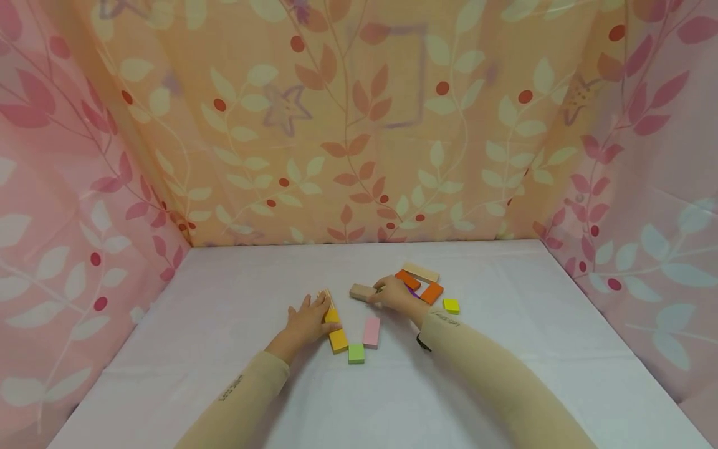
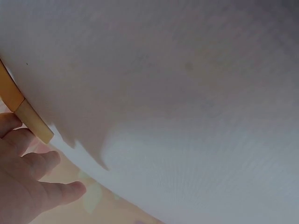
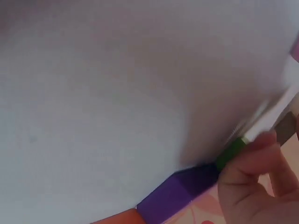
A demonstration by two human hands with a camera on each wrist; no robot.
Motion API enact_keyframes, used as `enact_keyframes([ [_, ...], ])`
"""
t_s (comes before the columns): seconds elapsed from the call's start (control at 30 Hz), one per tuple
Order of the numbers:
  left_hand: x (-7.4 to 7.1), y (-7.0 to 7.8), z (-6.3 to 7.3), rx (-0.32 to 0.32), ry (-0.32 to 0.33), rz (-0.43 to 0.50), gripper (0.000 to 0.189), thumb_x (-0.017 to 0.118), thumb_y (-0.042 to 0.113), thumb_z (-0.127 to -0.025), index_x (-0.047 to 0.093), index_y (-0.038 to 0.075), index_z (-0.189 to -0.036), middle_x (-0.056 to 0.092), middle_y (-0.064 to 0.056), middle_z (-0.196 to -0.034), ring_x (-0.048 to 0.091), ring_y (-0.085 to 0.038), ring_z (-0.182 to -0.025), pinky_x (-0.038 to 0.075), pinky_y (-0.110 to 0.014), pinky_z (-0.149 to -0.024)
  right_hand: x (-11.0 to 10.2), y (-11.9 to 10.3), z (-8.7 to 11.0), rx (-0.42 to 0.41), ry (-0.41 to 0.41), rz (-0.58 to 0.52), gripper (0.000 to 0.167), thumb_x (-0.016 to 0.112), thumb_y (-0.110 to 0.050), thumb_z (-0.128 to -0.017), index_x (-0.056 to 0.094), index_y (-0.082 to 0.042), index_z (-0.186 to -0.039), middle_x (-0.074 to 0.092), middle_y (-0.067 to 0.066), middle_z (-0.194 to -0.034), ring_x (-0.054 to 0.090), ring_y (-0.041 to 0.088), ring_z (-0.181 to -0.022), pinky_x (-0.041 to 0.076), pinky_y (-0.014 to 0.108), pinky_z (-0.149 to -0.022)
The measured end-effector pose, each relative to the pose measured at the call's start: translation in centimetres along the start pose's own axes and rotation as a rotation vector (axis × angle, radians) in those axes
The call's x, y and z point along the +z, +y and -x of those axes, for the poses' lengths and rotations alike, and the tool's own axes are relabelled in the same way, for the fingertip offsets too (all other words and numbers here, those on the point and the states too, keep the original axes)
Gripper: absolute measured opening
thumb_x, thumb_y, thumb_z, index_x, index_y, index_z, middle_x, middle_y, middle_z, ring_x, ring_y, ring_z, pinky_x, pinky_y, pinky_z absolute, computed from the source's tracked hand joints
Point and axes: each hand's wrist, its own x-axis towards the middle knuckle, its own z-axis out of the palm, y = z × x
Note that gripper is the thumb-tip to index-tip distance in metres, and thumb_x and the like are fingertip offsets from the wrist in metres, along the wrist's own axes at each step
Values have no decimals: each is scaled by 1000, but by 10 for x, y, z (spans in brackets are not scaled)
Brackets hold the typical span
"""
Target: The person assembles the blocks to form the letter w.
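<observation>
Running this remotely, I've got the right hand pinching the plain wooden block by one end, about midway between the table's far corners. Can't tell if it's sitting flat. Left hand has its fingers spread wide against the yellow blocks; I'd go light there so the row doesn't skew. Then I'd square the wooden one and lift straight up, clear of the dark green block beside the fingers.

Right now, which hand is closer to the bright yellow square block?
Right. In the head view, the right hand is left of the yellow block, an orange rectangular block between them; the left hand is farther left, touching golden-yellow rectangular blocks.
</observation>
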Motion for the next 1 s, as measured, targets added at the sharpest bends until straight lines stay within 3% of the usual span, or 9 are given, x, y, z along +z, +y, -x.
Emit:
enact_keyframes([
  [0.07, 1, 0, -1, -3, -2, 2, 76, 60, 47, -93, 36, 4, -149, 26, -15, -157, 17, -44, -143, 12, -72, -106, -4, 0, 1, 5, -9, -80, 40, 77, -19, -84, 66, 2, -116, 66, 17, -106, 60, 23, -85, 52, 34, -78],
  [0.17, 1, -1, -2, -8, -8, 6, 76, 60, 47, -93, 35, 4, -150, 26, -15, -157, 17, -44, -143, 12, -72, -106, -8, -3, 1, 54, -35, -293, 38, 74, -13, -86, 62, 4, -119, 65, 17, -100, 64, 21, -76, 55, 31, -70],
  [0.3, 1, -1, -2, -13, -13, 5, 76, 60, 48, -92, 35, 4, -150, 26, -14, -158, 17, -44, -143, 12, -72, -106, -8, -9, 0, 113, -65, -621, 39, 65, -2, -91, 56, 5, -129, 60, 22, -117, 68, 22, -86, 55, 36, -84],
  [0.47, 1, -1, -1, -11, -15, 1, 76, 59, 48, -93, 35, 4, -150, 25, -15, -158, 16, -44, -143, 12, -72, -105, -3, -13, -5, 171, -89, -853, 46, 55, 4, -95, 50, 1, -140, 53, 25, -134, 62, 25, -98, 48, 42, -96],
  [0.6, 2, 0, -1, -8, -15, 8, 75, 59, 47, -93, 35, 4, -150, 25, -15, -158, 16, -45, -143, 12, -73, -105, 0, -10, -10, 233, -80, -889, 46, 51, 4, -96, 48, -1, -142, 48, 23, -140, 53, 27, -107, 44, 47, -98],
  [0.8, 1, 2, 1, -6, -16, 11, 76, 59, 46, -94, 34, 4, -150, 25, -15, -158, 16, -45, -143, 12, -72, -106, -5, 2, -18, 215, -27, -765, 48, 47, 6, -94, 48, 0, -141, 46, 22, -142, 52, 28, -112, 43, 45, -101],
  [1.0, 0, 1, -1, 0, -12, -2, 76, 59, 47, -93, 34, 4, -150, 24, -15, -158, 17, -45, -143, 12, -73, -105, -15, 11, -22, 227, 1, -693, 47, 44, 5, -93, 51, -1, -139, 49, 18, -140, 52, 25, -105, 50, 38, -89],
])
